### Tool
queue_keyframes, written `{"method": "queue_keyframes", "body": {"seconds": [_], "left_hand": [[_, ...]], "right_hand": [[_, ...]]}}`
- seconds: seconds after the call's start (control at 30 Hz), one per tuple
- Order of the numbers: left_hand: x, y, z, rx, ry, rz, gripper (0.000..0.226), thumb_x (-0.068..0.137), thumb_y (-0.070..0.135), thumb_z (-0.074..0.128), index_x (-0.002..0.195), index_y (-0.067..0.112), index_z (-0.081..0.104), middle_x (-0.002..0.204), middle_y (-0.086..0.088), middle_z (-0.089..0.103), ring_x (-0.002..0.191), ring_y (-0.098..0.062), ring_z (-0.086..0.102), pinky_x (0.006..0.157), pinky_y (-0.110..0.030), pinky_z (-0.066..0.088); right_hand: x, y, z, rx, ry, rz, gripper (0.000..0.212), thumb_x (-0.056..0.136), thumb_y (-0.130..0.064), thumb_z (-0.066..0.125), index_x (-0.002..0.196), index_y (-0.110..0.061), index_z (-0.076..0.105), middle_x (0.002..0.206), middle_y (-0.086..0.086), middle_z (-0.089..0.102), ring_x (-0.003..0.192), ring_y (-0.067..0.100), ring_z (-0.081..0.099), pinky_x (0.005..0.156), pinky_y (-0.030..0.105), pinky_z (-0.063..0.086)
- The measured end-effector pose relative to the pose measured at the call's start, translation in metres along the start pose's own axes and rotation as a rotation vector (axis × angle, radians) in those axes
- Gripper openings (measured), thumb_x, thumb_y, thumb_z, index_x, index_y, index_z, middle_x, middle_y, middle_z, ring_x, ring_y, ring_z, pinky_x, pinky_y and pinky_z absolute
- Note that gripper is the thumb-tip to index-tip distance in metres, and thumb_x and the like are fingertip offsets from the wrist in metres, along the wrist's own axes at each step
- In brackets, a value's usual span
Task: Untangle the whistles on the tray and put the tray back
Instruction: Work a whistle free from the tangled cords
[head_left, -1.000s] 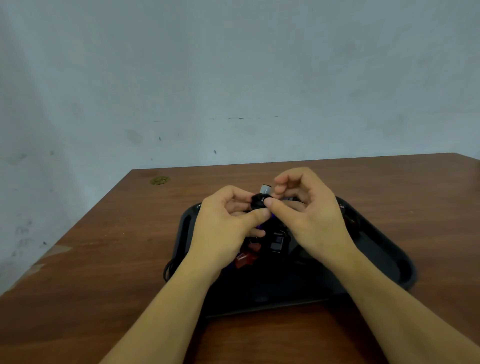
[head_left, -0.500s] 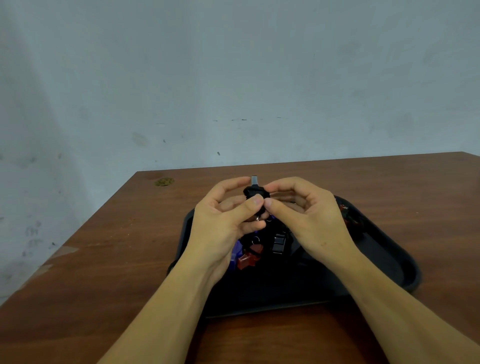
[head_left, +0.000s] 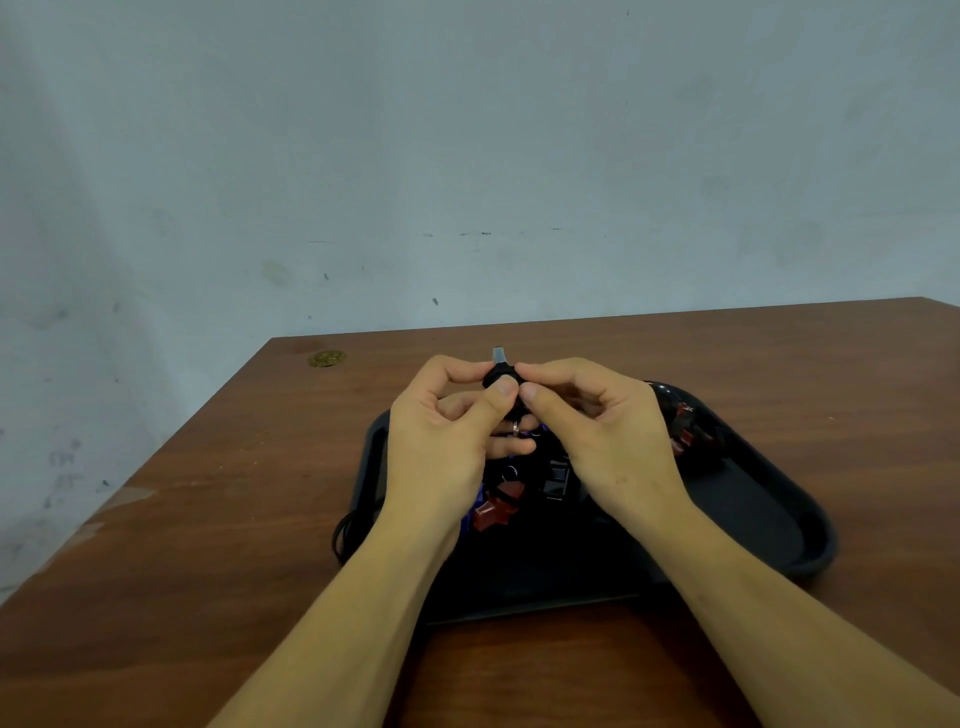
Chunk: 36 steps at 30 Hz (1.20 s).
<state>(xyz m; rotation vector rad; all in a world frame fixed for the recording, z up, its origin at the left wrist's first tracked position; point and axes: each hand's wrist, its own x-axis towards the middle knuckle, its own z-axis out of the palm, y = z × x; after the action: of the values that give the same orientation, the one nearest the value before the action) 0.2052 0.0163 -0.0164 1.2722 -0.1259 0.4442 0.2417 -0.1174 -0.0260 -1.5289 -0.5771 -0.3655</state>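
A black tray (head_left: 753, 525) lies on the brown table, with a tangle of whistles in it. Both hands are raised above the tray's far half. My left hand (head_left: 441, 441) and my right hand (head_left: 602, 431) pinch one black whistle (head_left: 500, 372) between thumbs and forefingers, its grey mouthpiece pointing up. A small metal ring (head_left: 515, 427) hangs just under it. Below the hands lie a red whistle (head_left: 498, 506), a black whistle (head_left: 558, 478) and a bit of blue. More red and black whistles (head_left: 685, 431) sit at the tray's far right. The hands hide the cords.
The wooden table (head_left: 208, 519) runs to a pale wall at the back; its left edge slants close by. A small brass-coloured round spot (head_left: 326, 358) sits near the far left corner. A black cord loop (head_left: 343, 535) hangs over the tray's left rim.
Both hands have lifted the black whistle slightly higher above the tray and turned it, so its grey mouthpiece now points up. The tray has stayed in place.
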Motion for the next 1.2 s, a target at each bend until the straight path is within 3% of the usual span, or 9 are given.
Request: {"method": "queue_keyframes", "body": {"seconds": [0.2, 0.43, 0.57, 0.7, 0.8, 0.87, 0.97, 1.1, 1.2], "left_hand": [[-0.001, -0.001, 0.004, -0.073, 0.036, -0.090, 0.010, 0.096, 0.008, 0.062, 0.096, -0.002, 0.062, 0.093, -0.018, 0.075, 0.090, -0.028, 0.075, 0.073, -0.037, 0.062], [0.002, -0.001, 0.007, -0.158, 0.102, -0.176, 0.012, 0.096, -0.005, 0.056, 0.089, 0.003, 0.061, 0.092, -0.020, 0.072, 0.095, -0.036, 0.073, 0.068, -0.036, 0.062], [0.003, -0.002, 0.009, -0.194, 0.097, -0.191, 0.015, 0.095, -0.008, 0.054, 0.091, 0.004, 0.061, 0.082, -0.010, 0.077, 0.088, -0.030, 0.076, 0.068, -0.037, 0.062], [0.002, -0.003, 0.013, -0.154, 0.110, -0.183, 0.010, 0.096, -0.003, 0.059, 0.101, 0.005, 0.062, 0.099, -0.017, 0.075, 0.093, -0.029, 0.075, 0.075, -0.038, 0.062], [-0.002, -0.001, 0.018, -0.133, 0.060, -0.155, 0.018, 0.095, -0.002, 0.060, 0.111, 0.005, 0.059, 0.097, -0.014, 0.076, 0.094, -0.027, 0.075, 0.082, -0.040, 0.061], [-0.003, 0.004, 0.021, -0.122, 0.019, -0.135, 0.023, 0.095, -0.003, 0.060, 0.116, 0.007, 0.057, 0.098, -0.010, 0.077, 0.098, -0.025, 0.074, 0.085, -0.037, 0.060], [-0.004, 0.009, 0.024, -0.085, -0.024, -0.124, 0.026, 0.096, -0.002, 0.059, 0.118, 0.011, 0.058, 0.103, -0.005, 0.077, 0.102, -0.022, 0.073, 0.086, -0.033, 0.059], [-0.010, 0.018, 0.031, -0.047, -0.116, -0.103, 0.032, 0.098, -0.002, 0.055, 0.124, 0.017, 0.055, 0.108, 0.001, 0.076, 0.104, -0.019, 0.072, 0.086, -0.030, 0.059], [-0.016, 0.022, 0.040, -0.066, -0.199, -0.131, 0.037, 0.098, -0.004, 0.055, 0.129, 0.017, 0.055, 0.124, -0.002, 0.069, 0.112, -0.020, 0.069, 0.090, -0.036, 0.058]], "right_hand": [[-0.002, 0.002, 0.003, -0.130, -0.021, -0.051, 0.015, 0.092, -0.008, 0.069, 0.097, -0.019, 0.078, 0.091, -0.008, 0.076, 0.092, 0.009, 0.071, 0.083, 0.028, 0.057], [-0.002, 0.003, 0.003, -0.192, -0.032, -0.049, 0.012, 0.093, -0.008, 0.068, 0.096, -0.017, 0.076, 0.091, -0.007, 0.073, 0.088, 0.007, 0.068, 0.076, 0.016, 0.053], [-0.001, 0.004, 0.000, -0.153, -0.013, -0.021, 0.010, 0.090, -0.006, 0.071, 0.094, -0.014, 0.076, 0.088, -0.007, 0.074, 0.087, 0.008, 0.070, 0.079, 0.024, 0.057], [0.000, 0.002, -0.003, -0.090, 0.002, 0.058, 0.018, 0.089, -0.011, 0.074, 0.103, -0.022, 0.072, 0.097, -0.007, 0.075, 0.095, 0.008, 0.070, 0.087, 0.029, 0.058], [0.003, -0.002, -0.009, 0.051, 0.022, 0.170, 0.024, 0.092, -0.022, 0.072, 0.115, -0.026, 0.068, 0.103, -0.006, 0.075, 0.098, 0.009, 0.071, 0.090, 0.036, 0.059], [0.008, -0.008, -0.016, -0.022, 0.011, 0.177, 0.019, 0.093, -0.028, 0.070, 0.112, -0.027, 0.072, 0.103, -0.011, 0.075, 0.099, 0.005, 0.070, 0.092, 0.038, 0.059], [0.011, -0.015, -0.022, -0.117, -0.077, 0.197, 0.018, 0.096, -0.030, 0.066, 0.112, -0.030, 0.074, 0.103, -0.015, 0.076, 0.098, 0.000, 0.069, 0.094, 0.034, 0.057], [0.009, -0.030, -0.032, -0.108, -0.122, 0.171, 0.022, 0.102, -0.029, 0.056, 0.113, -0.027, 0.075, 0.104, -0.009, 0.076, 0.099, 0.010, 0.071, 0.090, 0.033, 0.059], [0.004, -0.043, -0.045, -0.086, -0.166, 0.175, 0.022, 0.103, -0.024, 0.055, 0.110, -0.022, 0.076, 0.105, -0.004, 0.076, 0.098, 0.010, 0.071, 0.087, 0.028, 0.058]]}}
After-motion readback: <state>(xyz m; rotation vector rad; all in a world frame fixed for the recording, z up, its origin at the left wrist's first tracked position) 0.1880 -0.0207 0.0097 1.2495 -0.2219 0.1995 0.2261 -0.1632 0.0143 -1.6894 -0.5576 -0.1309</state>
